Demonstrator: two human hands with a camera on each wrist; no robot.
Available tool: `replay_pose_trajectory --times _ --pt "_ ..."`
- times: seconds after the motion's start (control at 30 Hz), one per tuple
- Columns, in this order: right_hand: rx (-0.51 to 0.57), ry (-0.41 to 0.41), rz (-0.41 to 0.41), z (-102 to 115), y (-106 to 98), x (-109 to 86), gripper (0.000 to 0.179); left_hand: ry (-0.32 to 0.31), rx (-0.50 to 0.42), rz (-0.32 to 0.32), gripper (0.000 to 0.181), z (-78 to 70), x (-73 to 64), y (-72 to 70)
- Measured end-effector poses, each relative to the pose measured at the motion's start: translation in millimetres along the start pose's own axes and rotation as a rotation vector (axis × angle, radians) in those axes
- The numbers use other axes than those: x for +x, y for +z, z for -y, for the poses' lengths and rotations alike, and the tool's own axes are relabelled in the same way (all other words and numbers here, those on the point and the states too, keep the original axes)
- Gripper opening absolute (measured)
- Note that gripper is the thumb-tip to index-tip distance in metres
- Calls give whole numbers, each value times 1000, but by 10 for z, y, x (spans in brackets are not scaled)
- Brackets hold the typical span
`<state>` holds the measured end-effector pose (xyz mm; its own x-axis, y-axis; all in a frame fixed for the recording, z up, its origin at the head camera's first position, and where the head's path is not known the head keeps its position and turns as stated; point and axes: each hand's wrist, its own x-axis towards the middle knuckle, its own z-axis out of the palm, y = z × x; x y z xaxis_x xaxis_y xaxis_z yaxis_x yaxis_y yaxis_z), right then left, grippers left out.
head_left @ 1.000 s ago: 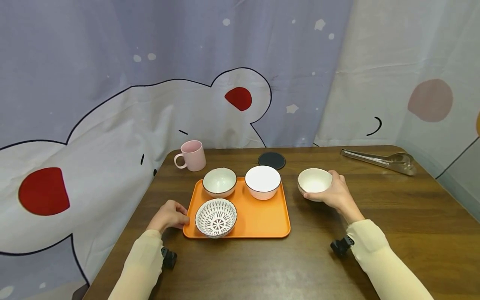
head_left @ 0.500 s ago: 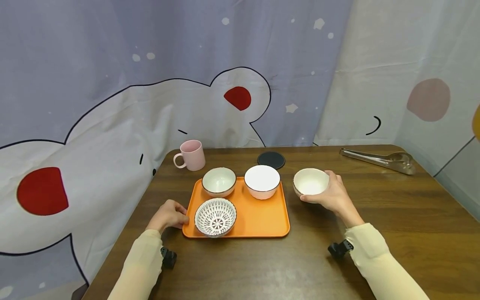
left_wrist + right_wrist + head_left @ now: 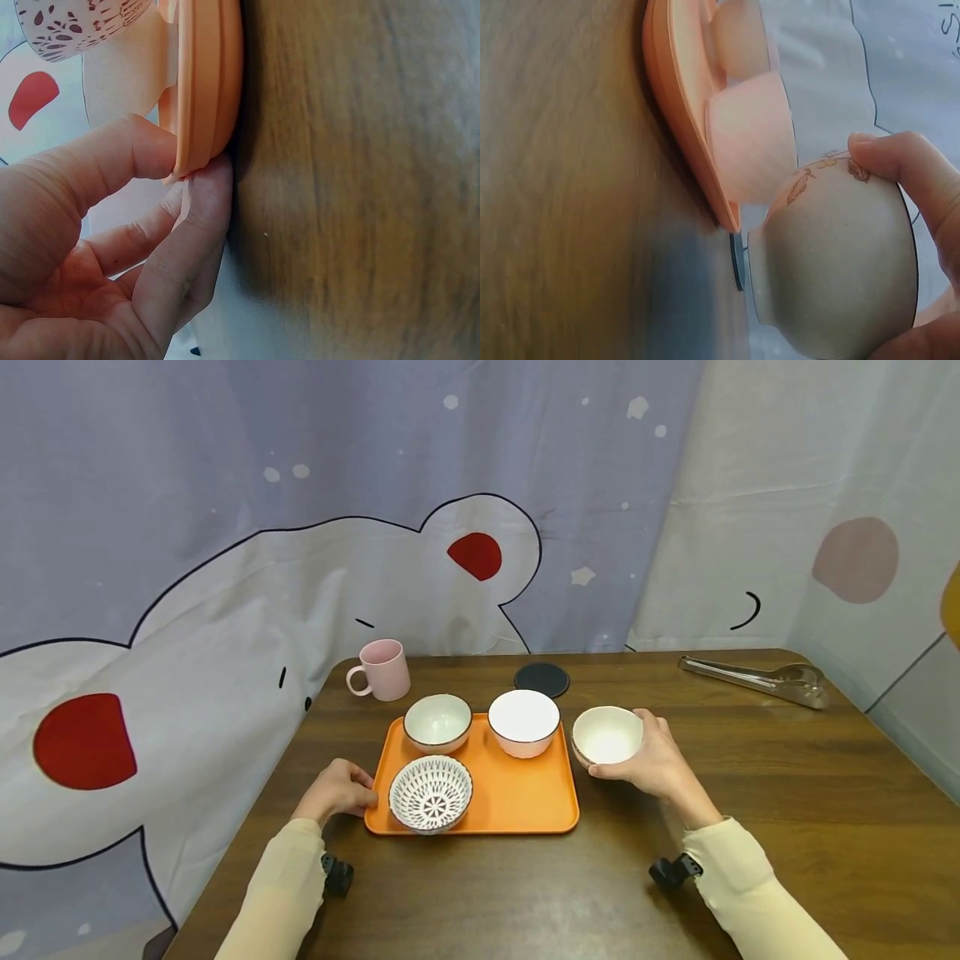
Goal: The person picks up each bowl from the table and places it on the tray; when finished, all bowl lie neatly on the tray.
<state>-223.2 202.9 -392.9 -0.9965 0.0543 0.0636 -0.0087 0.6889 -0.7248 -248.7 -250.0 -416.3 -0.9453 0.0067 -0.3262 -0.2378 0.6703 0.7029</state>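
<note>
My left hand [image 3: 339, 791] pinches the left edge of an orange tray [image 3: 517, 802], thumb on the rim and fingers under it in the left wrist view. On that tray stand a patterned black-and-white bowl [image 3: 431, 795], a pale grey-green bowl [image 3: 438, 724] and a white bowl with a dark rim [image 3: 524, 724]. Just right of the tray, my right hand [image 3: 660, 762] grips a cream bowl [image 3: 607, 737] by its side. The right wrist view shows this cream bowl [image 3: 840, 255] raised above the table, with a leaf design near its rim.
A pink mug [image 3: 386, 671] stands at the back left of the wooden table [image 3: 480, 893]. Behind the tray lies a round black coaster [image 3: 542, 679]. Metal tongs [image 3: 757, 679] rest at the back right. A patterned curtain [image 3: 300, 577] hangs behind the table.
My right hand has carried the cream bowl to the left and slightly nearer, closer to the tray's right edge. The left hand stays at the tray.
</note>
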Motion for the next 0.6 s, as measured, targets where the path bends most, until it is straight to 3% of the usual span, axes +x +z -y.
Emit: replay_pose_trajectory --times 0.6 --pt "1 -95 50 205 146 -203 112 3 -1 2 28 -11 -5 -5"
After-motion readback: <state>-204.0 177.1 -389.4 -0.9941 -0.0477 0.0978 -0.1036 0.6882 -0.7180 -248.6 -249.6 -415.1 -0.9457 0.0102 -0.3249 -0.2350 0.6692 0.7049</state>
